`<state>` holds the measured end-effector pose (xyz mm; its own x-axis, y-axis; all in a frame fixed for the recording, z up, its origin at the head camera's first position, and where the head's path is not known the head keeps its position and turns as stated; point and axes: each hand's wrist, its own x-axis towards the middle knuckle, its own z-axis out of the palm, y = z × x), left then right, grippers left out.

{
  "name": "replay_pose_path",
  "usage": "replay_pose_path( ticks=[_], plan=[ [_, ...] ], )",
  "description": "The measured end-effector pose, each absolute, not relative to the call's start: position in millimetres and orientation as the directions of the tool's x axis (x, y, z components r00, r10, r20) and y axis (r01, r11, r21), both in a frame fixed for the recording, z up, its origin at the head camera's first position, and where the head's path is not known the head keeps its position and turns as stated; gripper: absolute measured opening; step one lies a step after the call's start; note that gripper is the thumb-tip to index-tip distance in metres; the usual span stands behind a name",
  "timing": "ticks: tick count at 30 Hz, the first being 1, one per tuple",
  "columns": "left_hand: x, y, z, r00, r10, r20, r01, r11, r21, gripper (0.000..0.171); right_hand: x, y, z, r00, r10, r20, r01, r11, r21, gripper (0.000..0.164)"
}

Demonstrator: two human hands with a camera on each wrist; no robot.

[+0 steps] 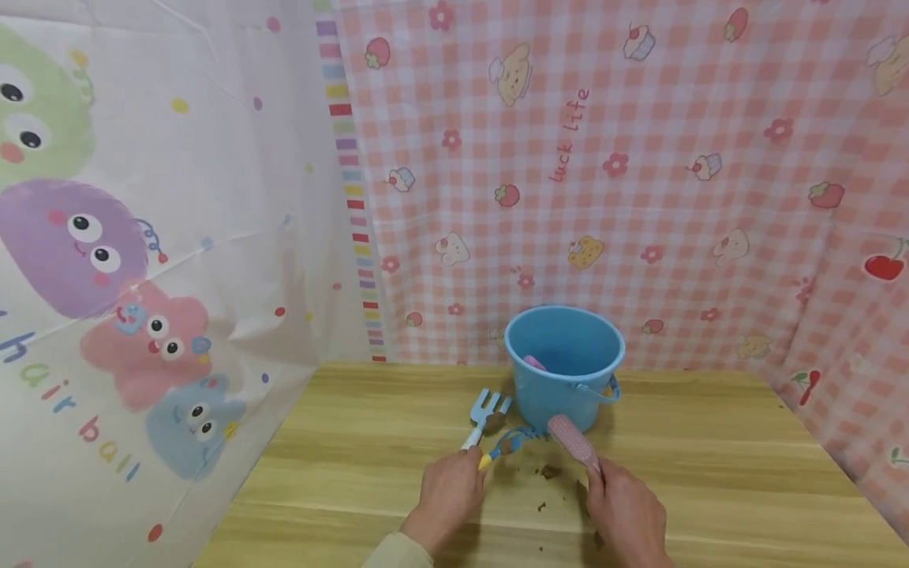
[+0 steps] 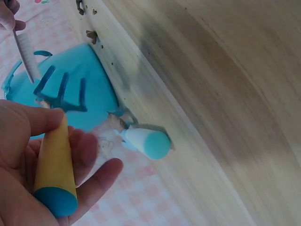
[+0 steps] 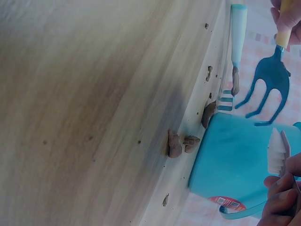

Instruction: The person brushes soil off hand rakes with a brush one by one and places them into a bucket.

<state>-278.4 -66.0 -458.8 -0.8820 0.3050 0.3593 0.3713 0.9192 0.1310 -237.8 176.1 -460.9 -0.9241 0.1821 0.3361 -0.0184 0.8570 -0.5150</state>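
My left hand grips the yellow handle of a small blue hand rake with three bent tines. The rake is raised in front of a light-blue bucket; a brown smear shows near its neck. In my right hand is a pink-backed brush, its white bristles turned toward the rake but apart from it. A light-blue fork with a pale handle lies on the table left of the bucket, brown dirt on it.
Brown clumps and crumbs are scattered over the wooden table before the bucket. Something pink shows inside the bucket, whose blue handle hangs at its front right. A checked cloth hangs behind.
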Motion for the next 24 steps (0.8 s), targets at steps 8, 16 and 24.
replay_pose_path(
  ticks=[8, 16, 24],
  plan=[
    [-280.0, -64.9, -461.5, -0.861, 0.363, 0.357, 0.388, 0.922, -0.001, 0.02, -238.5, 174.7, -458.7, -0.937, 0.169, 0.305, -0.01, 0.861, -0.508, 0.024],
    [-278.7, -64.9, -461.5, -0.841, 0.346, 0.417, 0.418, 0.903, 0.094, 0.016, -237.7, 173.7, -456.9, -0.937, 0.168, 0.305, -0.009, 0.863, -0.504, 0.026],
    [-277.2, -65.2, -462.7, -0.844, 0.366, 0.392, 0.438, 0.892, 0.11, 0.015, -236.0, 171.1, -456.8, -0.936, 0.167, 0.31, -0.014, 0.862, -0.507, 0.024]
  ],
)
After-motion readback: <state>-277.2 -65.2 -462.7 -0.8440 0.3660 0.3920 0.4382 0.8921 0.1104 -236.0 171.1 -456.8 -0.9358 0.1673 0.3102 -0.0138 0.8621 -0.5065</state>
